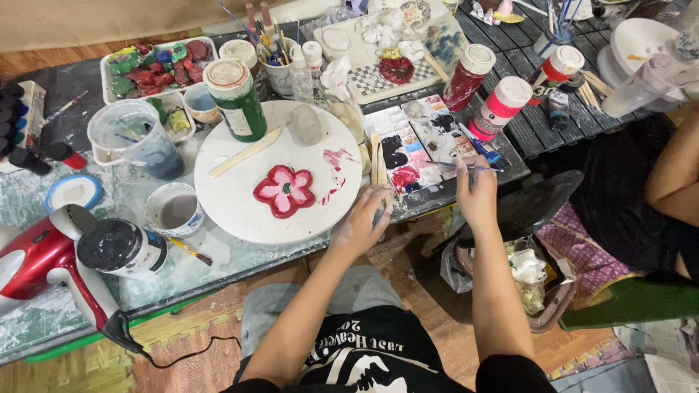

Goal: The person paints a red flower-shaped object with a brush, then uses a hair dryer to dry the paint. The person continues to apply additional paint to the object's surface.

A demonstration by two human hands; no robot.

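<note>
A red and pink flower-shaped clay piece (284,191) is laid near the middle of a round white turntable (240,211), well within reach and raised off the paint-smeared desk (44,196); this placement seems meant to let the piece be turned and painted from every side. The turntable is steadied at its right edge by the left hand (358,222), whose fingers are curled loosely against the rim; no object is seen clamped in that grip. A thin paintbrush (466,167) is held in the right hand (477,193), the fingers pinched together on its handle, and its tip is pointed leftward over a paint palette (422,142) set just beside the turntable, so that colour can be picked up with a short move.

A wooden modelling stick (245,152) and a green paint bottle (237,102) are rested on the far part of the turntable, apart from the flower. Two red paint bottles with white caps (484,91) are stood beyond the palette. A clear water cup (138,138) and a small white bowl (173,209) are kept to the left of the turntable, and a red hair dryer (44,262) is laid at the near left corner of the desk, probably for drying. A tray of painted clay pieces (156,65) is placed at the back. Another person's arm (673,171) is seen at the right edge, well apart from both hands.
</note>
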